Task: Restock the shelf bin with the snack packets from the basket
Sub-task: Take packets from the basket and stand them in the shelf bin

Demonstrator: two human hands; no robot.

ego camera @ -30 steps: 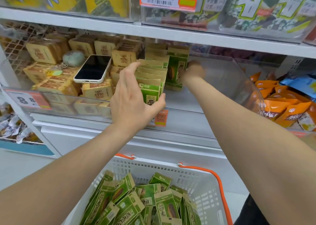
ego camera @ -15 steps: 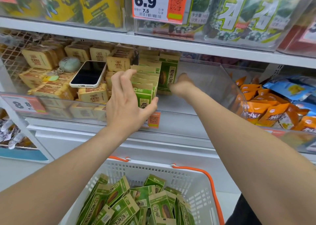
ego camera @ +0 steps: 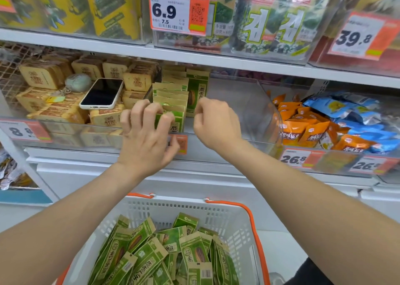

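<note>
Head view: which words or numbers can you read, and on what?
"6.9", "7.5": top-shelf price tag.
"39.8": upper-right price tag.
"26.8": lower-right price tag, under the orange packets.
"김": seaweed packs.
Everything else: too blurred.

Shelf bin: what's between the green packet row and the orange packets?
Head view: only bare shelf bin floor and clear side wall, plus the right hand beside the green packet row.
</note>
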